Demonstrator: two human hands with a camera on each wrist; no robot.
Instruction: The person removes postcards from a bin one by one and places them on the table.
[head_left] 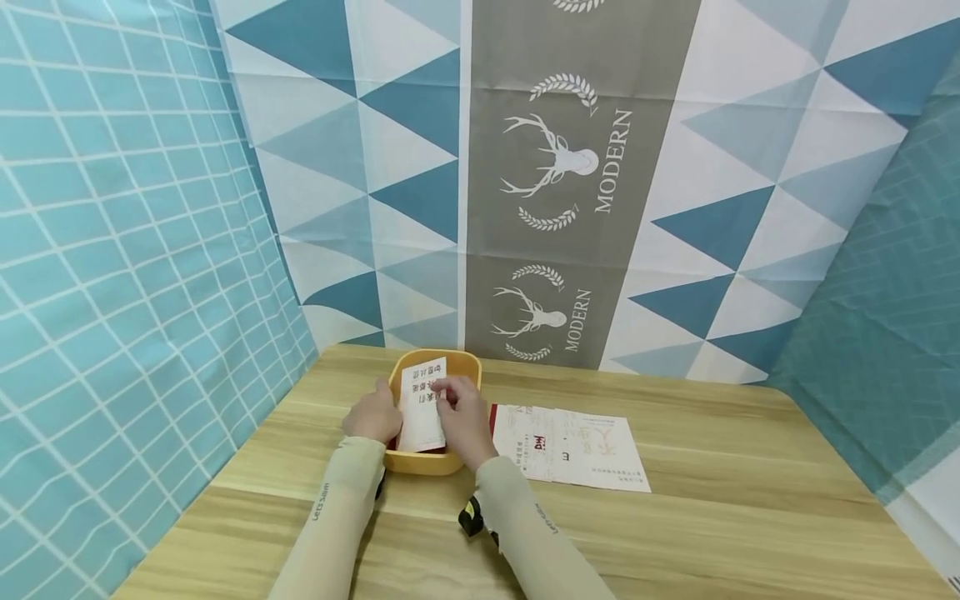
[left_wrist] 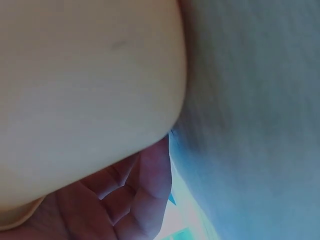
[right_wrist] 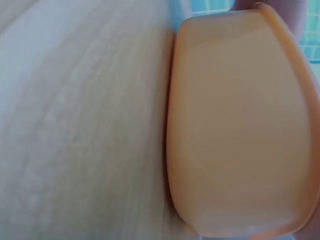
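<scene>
An orange-yellow plastic box (head_left: 424, 463) stands on the wooden table near its back left. My left hand (head_left: 374, 413) holds the box's left side; in the left wrist view its bent fingers (left_wrist: 155, 172) show beyond the box wall. A white card with dark printed characters (head_left: 422, 425) lies slanted in the box's opening, with red edges showing beneath it. My right hand (head_left: 463, 421) reaches over the box's right rim and pinches the card by its right side. In the right wrist view, the box's outer wall (right_wrist: 240, 125) hides most of that hand.
Right of the box, several white printed cards (head_left: 600, 454) lie overlapped in a row on the wooden table (head_left: 712, 517), a red edge at their left end. A patterned cloth (head_left: 540, 250) hangs behind the table, and a blue tiled-print cloth (head_left: 112, 250) hangs at the left.
</scene>
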